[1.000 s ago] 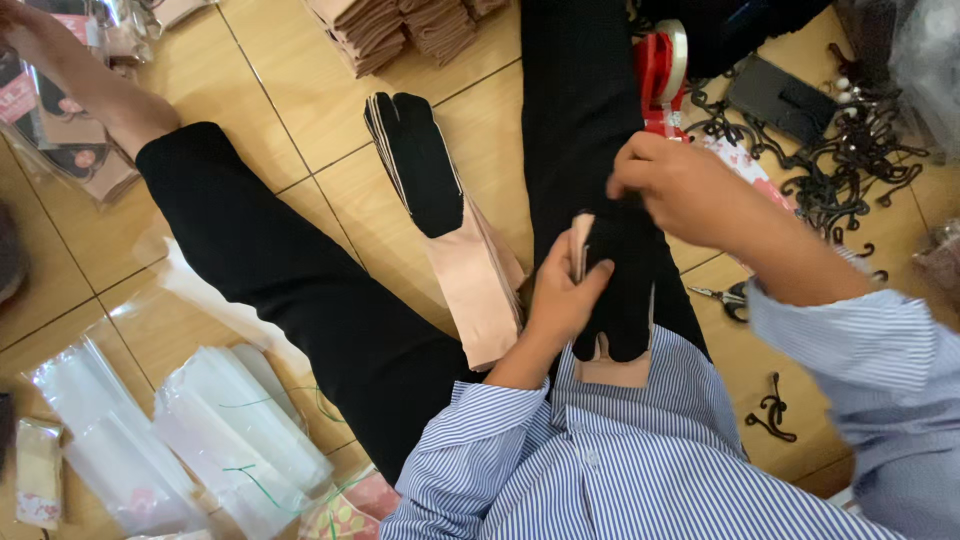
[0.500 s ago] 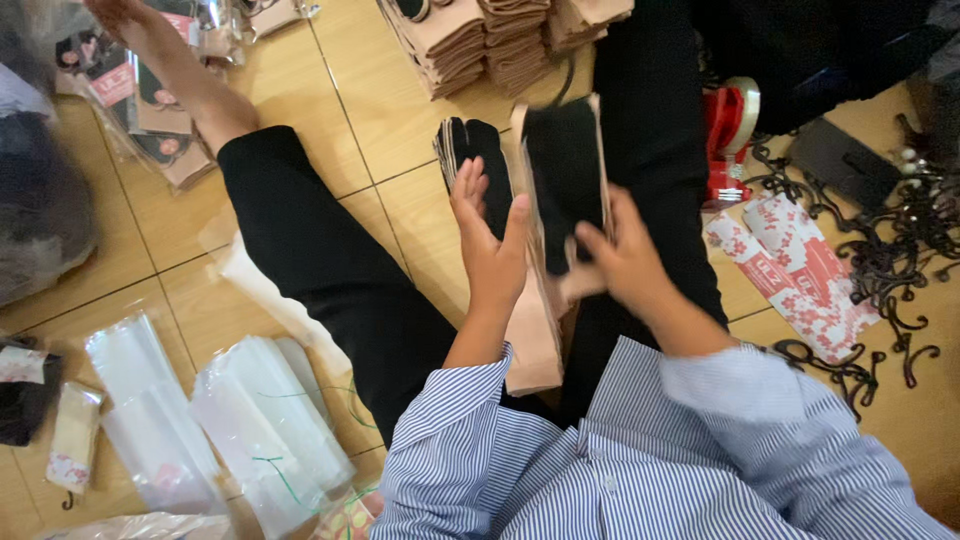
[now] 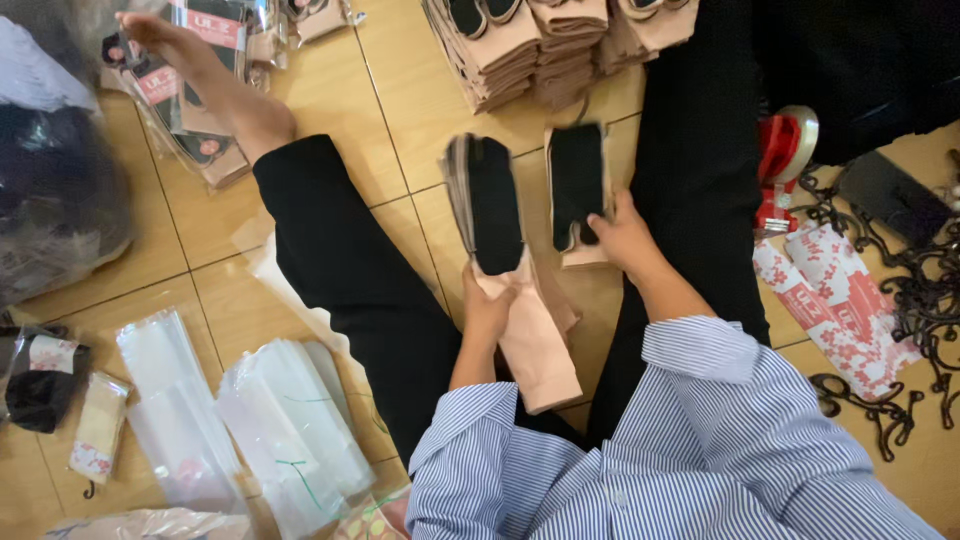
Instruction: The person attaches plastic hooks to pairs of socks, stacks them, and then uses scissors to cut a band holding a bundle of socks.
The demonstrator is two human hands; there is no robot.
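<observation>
A beige stocking with a black insert (image 3: 578, 190) lies flat on the tan floor tiles (image 3: 330, 95) between the person's two black-trousered legs, just beside the right leg. The right hand (image 3: 622, 238) rests on its lower right corner, fingers curled and pressed together on the edge. Just left of it lies a stack of the same stockings (image 3: 497, 215), beige with black inserts, fanned slightly at its left edge and trailing beige fabric towards the person. The left hand (image 3: 487, 308) grips this stack from below, fingers closed around the lower end where the black part meets the beige.

Beyond both pieces, at the top of the view, stand piles of folded beige stockings (image 3: 530, 45). To the right of the right leg sit a red tape dispenser (image 3: 782, 165), red-and-white printed paper labels (image 3: 830, 300) and a tangle of small black hooks (image 3: 920, 290). To the left, past the left leg, lie clear plastic bags (image 3: 240, 420), and packaged stockings (image 3: 180, 90) lie under the bare foot (image 3: 170, 40).
</observation>
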